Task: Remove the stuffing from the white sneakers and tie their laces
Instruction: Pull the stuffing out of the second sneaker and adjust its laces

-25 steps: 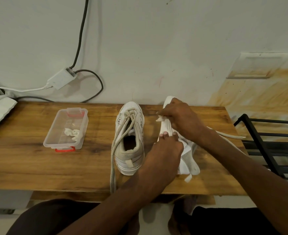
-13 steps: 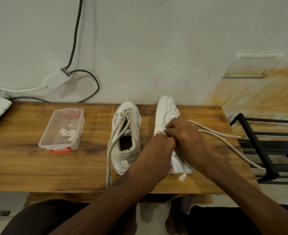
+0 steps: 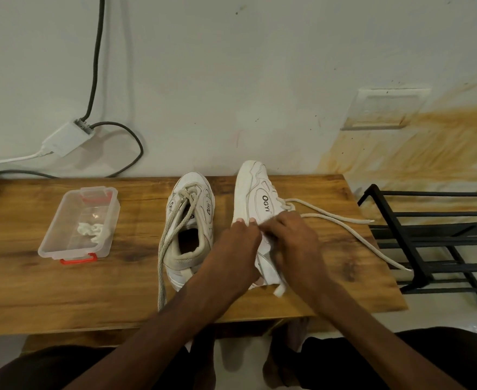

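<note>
Two white sneakers stand on a wooden table (image 3: 63,285). The left sneaker (image 3: 189,229) is upright with an open, dark mouth and loose laces that hang over the table's front edge. The right sneaker (image 3: 255,198) is tipped onto its side. My left hand (image 3: 236,257) grips its heel and side. My right hand (image 3: 293,243) is curled over its opening, fingertips hidden inside or against the tongue. Its untied laces (image 3: 341,220) trail right across the table. A crumpled white wad of stuffing (image 3: 91,230) lies in a clear plastic box (image 3: 60,243).
A black metal rack (image 3: 434,243) stands right of the table, close to the lace ends. A white power adapter (image 3: 67,137) with cables hangs on the wall behind. My knees show below the table's front edge.
My right hand slid from the right sneaker's toe back to its opening. The sneaker's toe is now uncovered and its laces lie spread out to the right.
</note>
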The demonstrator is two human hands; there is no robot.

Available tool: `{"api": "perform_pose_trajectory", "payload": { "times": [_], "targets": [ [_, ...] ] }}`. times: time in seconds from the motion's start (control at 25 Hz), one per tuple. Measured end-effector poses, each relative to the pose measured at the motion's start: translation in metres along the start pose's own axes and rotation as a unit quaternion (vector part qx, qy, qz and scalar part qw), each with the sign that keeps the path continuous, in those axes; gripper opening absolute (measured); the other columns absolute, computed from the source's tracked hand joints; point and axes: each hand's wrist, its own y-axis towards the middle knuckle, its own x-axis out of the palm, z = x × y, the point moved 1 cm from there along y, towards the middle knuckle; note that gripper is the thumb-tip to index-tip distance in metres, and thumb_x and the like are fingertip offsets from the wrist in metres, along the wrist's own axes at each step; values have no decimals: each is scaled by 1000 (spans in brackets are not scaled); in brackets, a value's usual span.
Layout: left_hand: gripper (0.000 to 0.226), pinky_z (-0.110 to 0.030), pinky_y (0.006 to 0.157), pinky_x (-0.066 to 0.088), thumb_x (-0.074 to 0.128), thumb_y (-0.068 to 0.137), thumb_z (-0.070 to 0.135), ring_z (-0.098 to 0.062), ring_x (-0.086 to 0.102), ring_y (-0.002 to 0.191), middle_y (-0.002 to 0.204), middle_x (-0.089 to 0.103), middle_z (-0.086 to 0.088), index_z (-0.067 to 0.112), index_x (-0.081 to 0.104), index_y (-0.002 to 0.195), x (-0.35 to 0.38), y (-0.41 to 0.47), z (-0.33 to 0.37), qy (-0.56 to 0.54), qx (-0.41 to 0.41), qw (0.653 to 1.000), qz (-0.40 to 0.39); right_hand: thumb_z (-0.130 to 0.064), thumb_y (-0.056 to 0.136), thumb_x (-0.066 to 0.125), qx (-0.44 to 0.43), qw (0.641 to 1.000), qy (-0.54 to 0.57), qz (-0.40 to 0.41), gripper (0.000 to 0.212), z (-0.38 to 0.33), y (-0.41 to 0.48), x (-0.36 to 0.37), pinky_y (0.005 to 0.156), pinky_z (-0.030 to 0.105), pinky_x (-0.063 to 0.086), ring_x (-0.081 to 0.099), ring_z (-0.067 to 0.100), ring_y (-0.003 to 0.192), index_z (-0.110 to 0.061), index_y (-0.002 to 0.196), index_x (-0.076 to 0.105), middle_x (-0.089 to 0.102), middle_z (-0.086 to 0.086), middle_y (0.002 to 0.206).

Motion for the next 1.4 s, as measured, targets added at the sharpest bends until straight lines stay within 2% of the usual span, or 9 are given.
{"api": "perform_pose_trajectory", "payload": {
  "times": [0.12, 0.24, 0.56, 0.68, 0.76, 0.96, 1.08, 1.28, 1.4],
  "targets": [
    [108, -32, 95, 43, 85, 68, 32, -24, 47, 120, 134, 46, -11, 5, 20, 150, 2, 3, 0, 18, 2, 1000, -7, -6, 85, 60, 82, 993, 62, 61, 19, 22, 49, 8, 77, 29, 51, 63, 27, 91, -2, 99, 71, 70, 15, 98],
    [112, -32, 100, 40, 85, 68, 33, -24, 42, 127, 141, 41, -9, 8, 16, 152, 3, 4, -1, 0, -11, 1000, -16, 3, 83, 63, 118, 992, 14, 42, 21, 32, 56, 13, 76, 22, 40, 61, 27, 93, -3, 102, 68, 67, 14, 102],
    [94, -31, 99, 42, 86, 66, 29, -21, 49, 122, 134, 53, -4, 12, 38, 145, 4, -10, -2, -60, -27, 995, 70, 3, 73, 75, 15, 1000, -6, 0, 37, -4, 20, 0, 77, 30, 53, 60, 27, 99, -4, 108, 67, 64, 15, 107],
    [74, -29, 92, 44, 85, 67, 26, -18, 54, 115, 127, 60, -2, 15, 52, 133, 9, -15, 4, -72, -25, 993, 94, 0, 79, 71, 53, 998, 9, -29, 39, -7, 29, 4, 86, 25, 43, 55, 23, 108, -5, 117, 63, 59, 13, 119],
    [61, -25, 84, 47, 84, 68, 25, -16, 59, 105, 119, 64, 0, 16, 59, 123, 15, -15, 3, -75, -14, 991, 107, -4, 76, 75, -5, 997, -8, -72, 37, -16, 20, 1, 83, 23, 39, 54, 21, 105, -8, 112, 67, 62, 10, 112],
    [73, -31, 91, 46, 84, 69, 24, -20, 51, 117, 130, 54, -2, 16, 52, 134, 20, -11, 6, -16, 15, 996, 81, -3, 67, 81, -22, 996, -80, -38, 31, -4, 56, -1, 75, 39, 51, 61, 28, 90, -7, 97, 74, 71, 12, 96],
    [62, -25, 80, 46, 88, 62, 25, -17, 59, 105, 115, 64, 2, 19, 65, 119, 17, -10, -3, -66, -10, 995, 78, -4, 67, 80, -40, 994, -67, -81, 26, -12, 43, 0, 69, 38, 47, 55, 25, 83, -9, 92, 76, 70, 9, 86],
    [68, -33, 98, 46, 83, 69, 29, -18, 54, 121, 132, 59, 0, 19, 58, 132, 15, -17, -2, -53, -9, 995, 85, 2, 66, 80, -43, 993, -86, -62, 28, -5, 63, 1, 64, 36, 45, 54, 26, 81, -8, 92, 77, 71, 9, 84],
    [53, -24, 84, 50, 81, 72, 28, -15, 64, 102, 116, 68, 1, 19, 64, 122, 14, -23, -5, -44, -41, 993, 103, -3, 74, 76, -70, 989, -84, -98, 28, -24, 53, 3, 77, 39, 48, 51, 25, 93, -7, 102, 73, 67, 9, 95]
  ]
}}
